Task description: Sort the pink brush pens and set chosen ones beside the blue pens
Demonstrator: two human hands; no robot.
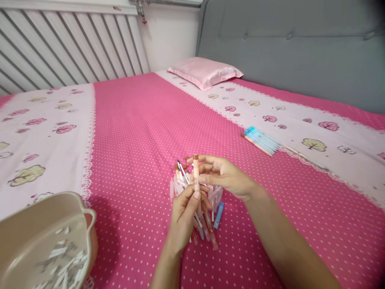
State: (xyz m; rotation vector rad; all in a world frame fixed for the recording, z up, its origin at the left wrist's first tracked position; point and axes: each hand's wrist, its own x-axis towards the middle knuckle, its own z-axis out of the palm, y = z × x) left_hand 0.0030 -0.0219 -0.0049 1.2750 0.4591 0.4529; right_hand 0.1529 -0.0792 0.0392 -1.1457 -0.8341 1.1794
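An upright pen (196, 166) with a peach barrel and a brown end is between my hands. My left hand (183, 206) pinches its lower part between thumb and fingers. From the right, my right hand (224, 174) has its thumb and curled fingers against the middle of the same pen. Beneath both hands lies a loose pile of pens and clear pink pen parts (215, 196), partly hidden by the fingers. A short blue pen piece (219, 215) rests at the pile's right side.
A row of light blue pens (264, 140) with a peach one lies at right, a single white pen (305, 157) beyond it. At lower left stands a beige basin (18, 216) holding small white and grey pieces. A pink pillow (207, 71) sits by the grey headboard (285, 52).
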